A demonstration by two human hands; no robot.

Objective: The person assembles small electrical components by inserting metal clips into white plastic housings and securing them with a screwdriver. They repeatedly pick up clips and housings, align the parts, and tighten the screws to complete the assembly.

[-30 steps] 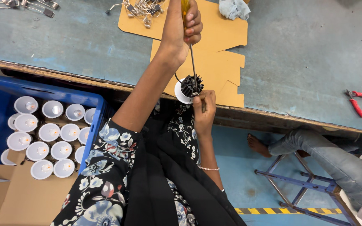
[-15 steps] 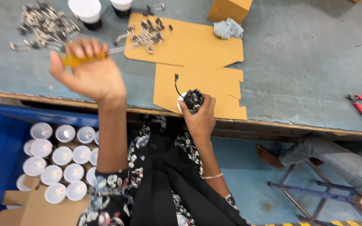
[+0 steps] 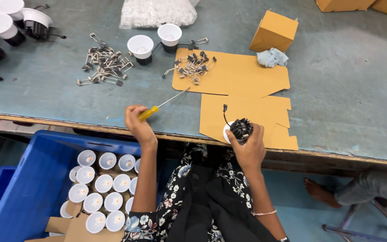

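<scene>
Gripping: the right hand (image 3: pixel 248 150) has its fingers curled over a black finned lamp body (image 3: pixel 240 129) with a white rim, pinning it at the near edge of the surface (image 3: pixel 346 89), low and right of centre in the frame.
Left fingers: the left hand (image 3: pixel 139 124) is wrapped shut round the yellow handle of a screwdriver (image 3: pixel 160 105); its thin shaft slants up and right, the tip lying low over the surface and well apart from the lamp.
Lead: a short black wire (image 3: pixel 224 114) with a small plug stands up from the lamp's left side, over the lower cardboard sheet (image 3: pixel 251 112).
Doing it well: I judge the lamp should stay pressed flat on the cardboard, the wire kept out from under the palm, and the screwdriver tip brought squarely onto its spot before any turning.
Nearby parts: spring clips lie in one heap (image 3: pixel 192 66) on the upper cardboard sheet and another heap (image 3: pixel 104 65) at the upper left.
Farther out: two white lamps (image 3: pixel 140 47) stand at top centre, a small cardboard box (image 3: pixel 273 31) and a blue cloth (image 3: pixel 272 57) at upper right.
Below the edge: a blue crate (image 3: pixel 32 179) at lower left holds rows of white-rimmed lamps.
</scene>
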